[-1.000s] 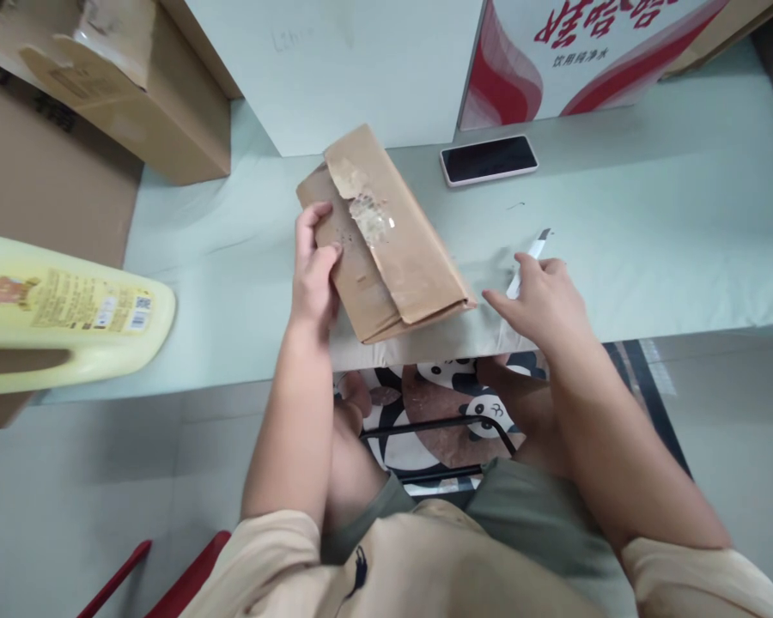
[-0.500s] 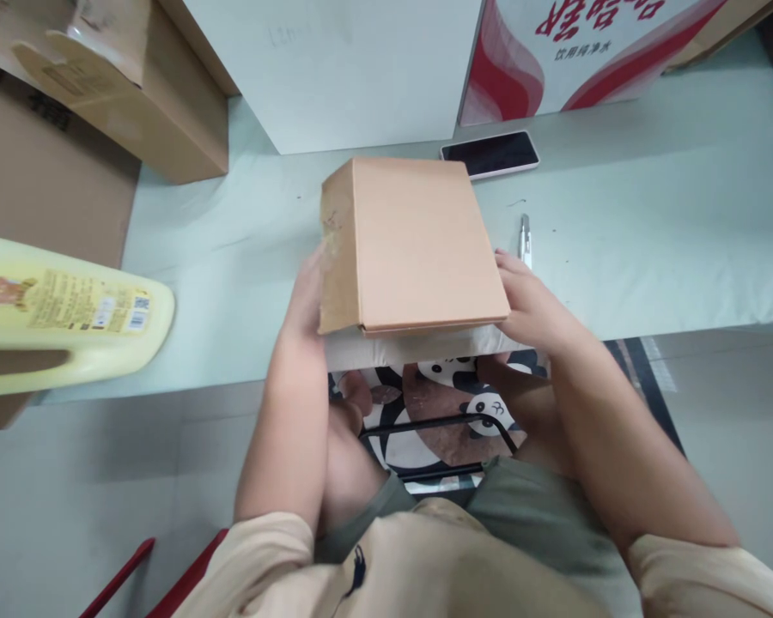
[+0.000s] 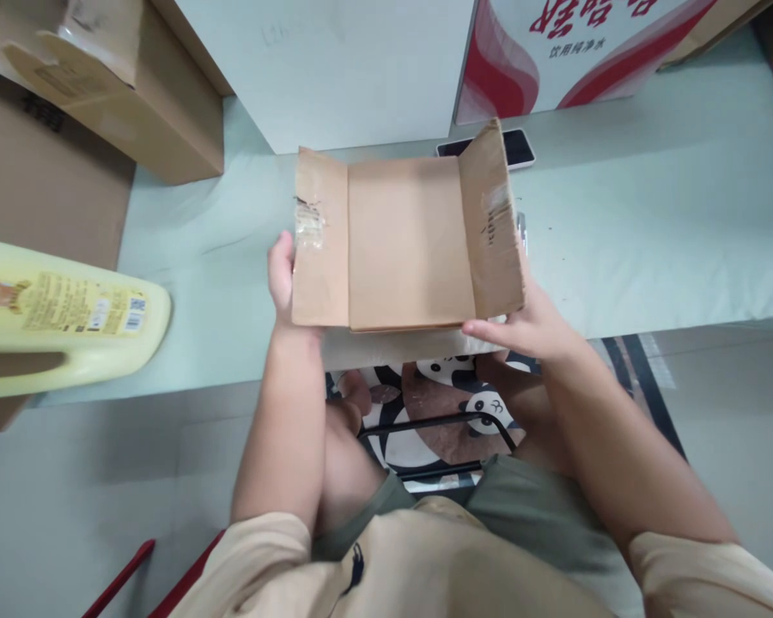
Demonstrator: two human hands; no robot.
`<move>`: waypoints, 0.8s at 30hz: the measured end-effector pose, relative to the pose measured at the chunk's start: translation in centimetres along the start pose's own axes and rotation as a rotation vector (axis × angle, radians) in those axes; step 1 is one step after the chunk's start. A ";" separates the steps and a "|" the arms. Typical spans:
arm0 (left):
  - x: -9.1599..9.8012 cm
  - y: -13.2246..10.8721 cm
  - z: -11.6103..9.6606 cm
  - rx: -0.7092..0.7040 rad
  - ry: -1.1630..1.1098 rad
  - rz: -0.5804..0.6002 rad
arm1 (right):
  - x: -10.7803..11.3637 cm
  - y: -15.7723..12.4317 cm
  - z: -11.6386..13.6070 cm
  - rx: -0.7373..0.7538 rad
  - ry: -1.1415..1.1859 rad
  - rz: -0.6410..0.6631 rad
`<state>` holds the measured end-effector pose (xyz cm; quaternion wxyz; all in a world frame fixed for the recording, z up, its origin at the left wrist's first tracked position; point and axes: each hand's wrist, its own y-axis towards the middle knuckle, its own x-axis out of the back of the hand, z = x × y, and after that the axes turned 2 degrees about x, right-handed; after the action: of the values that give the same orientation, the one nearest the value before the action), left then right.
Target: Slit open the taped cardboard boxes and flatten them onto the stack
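Observation:
A small brown cardboard box (image 3: pixel 409 245) is held up between my two hands over the table's near edge. Its left and right flaps stand out to the sides, with torn tape and rough marks on them. My left hand (image 3: pixel 284 287) grips it from the left; the thumb shows, while the other fingers are hidden behind the left flap. On the opposite side my right hand (image 3: pixel 528 324) holds the lower right corner, one digit along the bottom edge and the rest behind the right flap. A utility knife (image 3: pixel 521 230) lies just beyond my right hand, mostly covered by the box.
Behind the box a phone (image 3: pixel 520 148) lies on the pale green tabletop (image 3: pixel 631 215). A white carton (image 3: pixel 367 77) and a red-and-white carton (image 3: pixel 573 73) stand at the back. To the left are a yellow jug (image 3: pixel 148 326) and larger cardboard boxes (image 3: pixel 180 129).
The box has turned in my hands: a smooth face with one side flap showed before, and now both flaps are spread. My left thumb has come into view, and my right hand has shifted under the corner.

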<state>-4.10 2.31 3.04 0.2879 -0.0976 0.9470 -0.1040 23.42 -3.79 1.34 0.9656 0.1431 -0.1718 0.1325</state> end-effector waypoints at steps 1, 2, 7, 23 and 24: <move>-0.2 0.0 0.1 -0.016 -0.006 0.000 | -0.3 0.1 -0.1 -0.051 0.009 -0.021; -0.3 0.1 0.2 -0.034 0.008 -0.034 | -0.6 0.2 -0.2 -0.104 0.021 -0.049; 0.7 0.7 1.1 -0.117 0.215 -0.090 | -1.5 0.9 -0.7 -0.313 -0.095 -0.318; 1.9 0.4 2.1 -0.181 0.402 0.122 | -1.6 1.1 -1.6 -0.368 0.108 -0.661; 1.6 0.1 1.9 -0.116 0.354 0.074 | -1.6 1.1 -2.0 -0.362 0.124 -0.671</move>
<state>-4.36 1.75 0.63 0.1141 -0.0593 0.9902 -0.0540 22.19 -2.51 -0.78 0.9735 0.0105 -0.0774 -0.2150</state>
